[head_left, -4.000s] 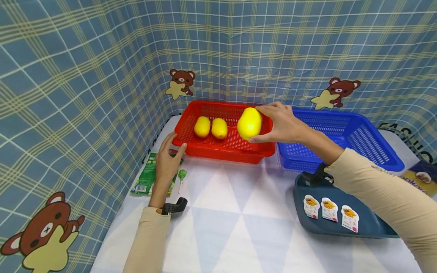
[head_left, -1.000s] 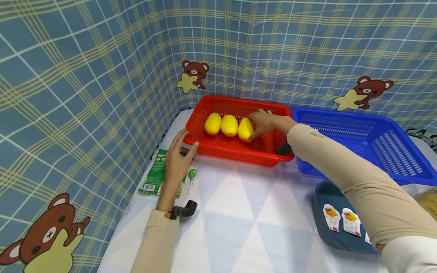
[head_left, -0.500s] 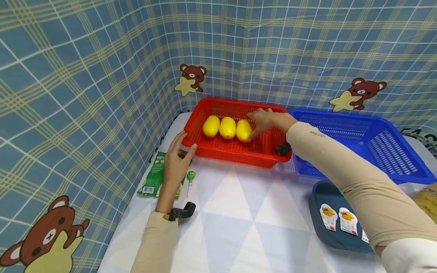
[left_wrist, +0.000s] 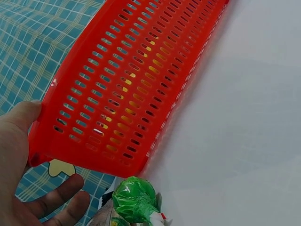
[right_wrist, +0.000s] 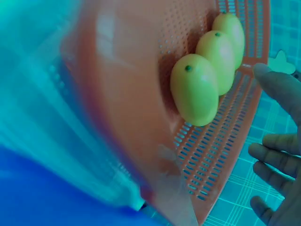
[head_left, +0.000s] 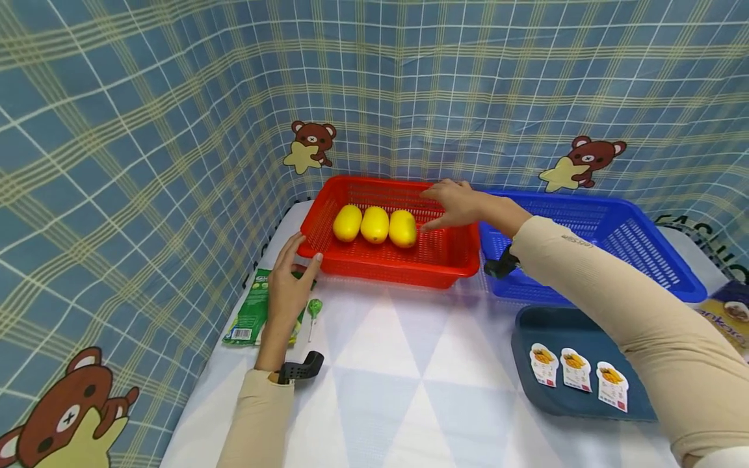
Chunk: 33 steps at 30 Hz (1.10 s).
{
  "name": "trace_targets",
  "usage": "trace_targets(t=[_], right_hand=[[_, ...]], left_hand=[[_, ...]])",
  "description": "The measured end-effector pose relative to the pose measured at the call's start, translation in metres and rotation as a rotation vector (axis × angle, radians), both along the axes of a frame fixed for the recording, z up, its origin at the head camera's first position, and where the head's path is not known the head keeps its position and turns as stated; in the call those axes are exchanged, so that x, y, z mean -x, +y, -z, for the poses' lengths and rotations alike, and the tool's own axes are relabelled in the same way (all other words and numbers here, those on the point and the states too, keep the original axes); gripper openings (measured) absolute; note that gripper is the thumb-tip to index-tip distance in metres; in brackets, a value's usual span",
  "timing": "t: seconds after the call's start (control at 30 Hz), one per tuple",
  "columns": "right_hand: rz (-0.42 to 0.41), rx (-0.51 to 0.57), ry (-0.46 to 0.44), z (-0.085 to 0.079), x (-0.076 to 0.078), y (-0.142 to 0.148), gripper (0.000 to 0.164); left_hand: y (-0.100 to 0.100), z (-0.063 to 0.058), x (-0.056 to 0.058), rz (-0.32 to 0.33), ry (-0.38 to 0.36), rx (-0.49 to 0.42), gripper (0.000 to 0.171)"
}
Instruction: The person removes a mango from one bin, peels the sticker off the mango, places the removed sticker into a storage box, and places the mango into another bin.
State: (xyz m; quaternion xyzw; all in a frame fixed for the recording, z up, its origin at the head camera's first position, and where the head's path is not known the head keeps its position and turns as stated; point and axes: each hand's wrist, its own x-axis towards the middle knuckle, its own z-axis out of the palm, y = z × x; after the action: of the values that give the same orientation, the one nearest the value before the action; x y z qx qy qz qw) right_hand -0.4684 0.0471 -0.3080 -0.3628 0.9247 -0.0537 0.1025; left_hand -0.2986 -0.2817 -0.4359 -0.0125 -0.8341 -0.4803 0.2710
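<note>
Three yellow oval fruits, mango-like in shape, lie side by side in the red basket. A small green stem spot shows on them in the right wrist view, where the nearest fruit is largest. Over the basket's right half, my right hand holds nothing, fingers spread apart from the fruits. My left hand is at the basket's front left corner. In the left wrist view its thumb touches the red rim, and the other fingers extend loosely outside the corner.
Right of the red basket stands a blue basket. In front of it is a dark teal tray bearing three mango-picture cards. A green packet and a green lollipop lie near my left hand. A yellow package sits far right.
My right hand set the third fruit beside the other two, let go of it and drew away to the right. The left hand stayed at the basket corner. The head view shifted slightly.
</note>
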Motion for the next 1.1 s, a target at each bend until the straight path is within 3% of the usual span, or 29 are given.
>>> trace_targets(t=[0.53, 1.1], right_hand=[[0.006, 0.211, 0.094, -0.006, -0.060, 0.052, 0.069], [0.073, 0.311, 0.166, 0.003, -0.120, 0.113, 0.066]], left_hand=[[0.003, 0.000, -0.002, -0.004, -0.001, 0.021, 0.058], [0.006, 0.000, -0.004, -0.009, -0.049, 0.000, 0.060]])
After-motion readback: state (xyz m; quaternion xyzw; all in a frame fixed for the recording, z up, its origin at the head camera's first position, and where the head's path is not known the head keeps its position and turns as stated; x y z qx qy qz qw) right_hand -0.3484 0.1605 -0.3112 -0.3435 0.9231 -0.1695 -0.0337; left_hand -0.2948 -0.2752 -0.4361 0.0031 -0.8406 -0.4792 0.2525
